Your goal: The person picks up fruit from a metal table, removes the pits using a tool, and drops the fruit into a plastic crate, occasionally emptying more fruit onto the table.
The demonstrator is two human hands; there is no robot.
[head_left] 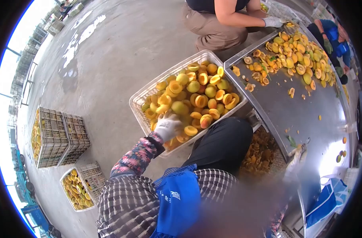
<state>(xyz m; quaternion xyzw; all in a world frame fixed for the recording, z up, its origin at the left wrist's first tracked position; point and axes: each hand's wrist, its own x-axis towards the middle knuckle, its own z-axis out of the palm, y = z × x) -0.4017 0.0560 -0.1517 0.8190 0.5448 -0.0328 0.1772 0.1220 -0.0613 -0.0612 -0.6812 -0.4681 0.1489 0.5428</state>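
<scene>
My left hand (pixel 168 126), in a white glove, reaches down onto the yellow peach halves (pixel 196 100) in a white plastic crate (pixel 138 104). Its fingers are apart, touching the fruit; they are slightly blurred. Many of the halves lie with their hollow side up. Over the edge of the metal table (pixel 268 107), my gloved right hand (pixel 298 154) is closed around something small that I cannot make out. A green leaf (pixel 292 141) lies just beyond it. A blurred shape hides much of my right arm.
Peach halves and scraps (pixel 300 55) are heaped on the table's far end. Below its edge is a bin of brown scraps (pixel 260 152). More crates of fruit (pixel 54 137) stand on the left floor. Across from me a person (pixel 224 23) crouches; another (pixel 335 37) works at right.
</scene>
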